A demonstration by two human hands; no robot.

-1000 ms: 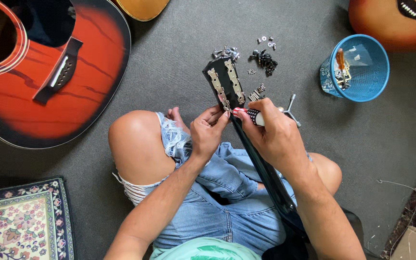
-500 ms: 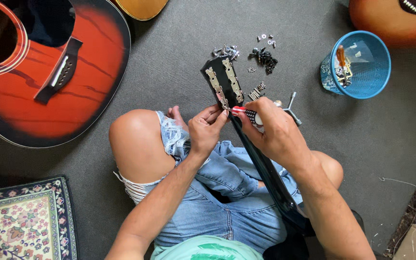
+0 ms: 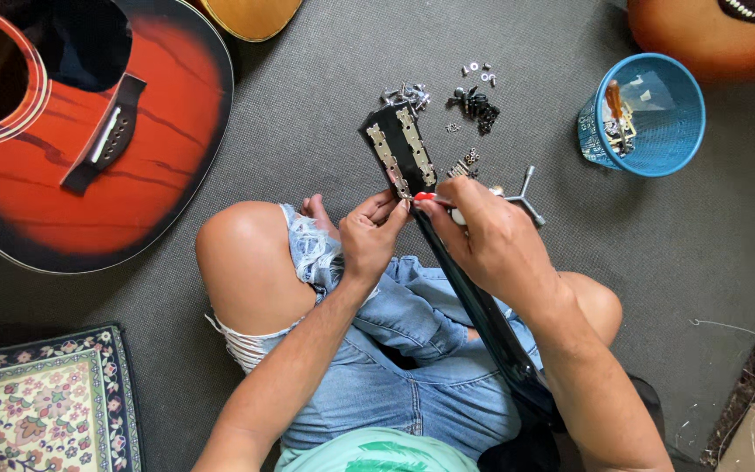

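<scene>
A black guitar neck lies across my lap, its headstock pointing away, with two silver tuner plates on its back. My right hand grips a red-handled screwdriver, its tip at the lower end of the left tuner plate. My left hand pinches the headstock's near edge right beside the tip. Loose silver and black tuner parts and screws lie on the grey carpet just past the headstock.
A red sunburst acoustic guitar body lies at the left. A blue basket with tools stands at the right, near another guitar body. A metal T-shaped tool lies beside my right hand. A patterned rug is at lower left.
Both hands and the neck have shifted slightly; the screwdriver stays at the headstock. The view has drifted a little.
</scene>
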